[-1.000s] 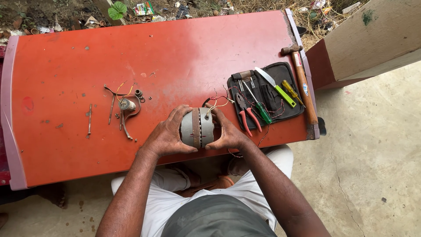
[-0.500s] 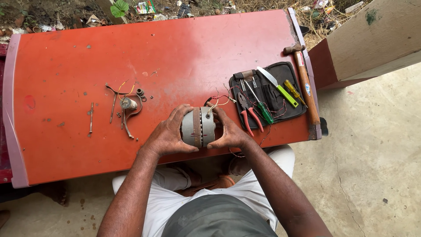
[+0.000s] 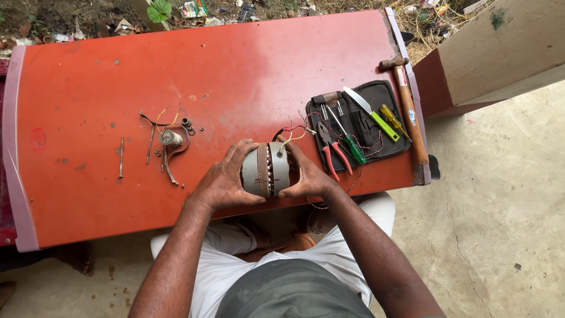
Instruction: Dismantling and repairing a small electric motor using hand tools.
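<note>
Unmoved since before, both hands' grip, ribbed grey motor (round, metal)

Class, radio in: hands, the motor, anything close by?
Left hand and right hand grip grey motor. Motor on red table. Pliers beside right hand.

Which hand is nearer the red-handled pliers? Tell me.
Right. The right hand grips the grey motor just beside the red-handled pliers on the black tool pouch; the left hand holds the motor's far side.
</note>
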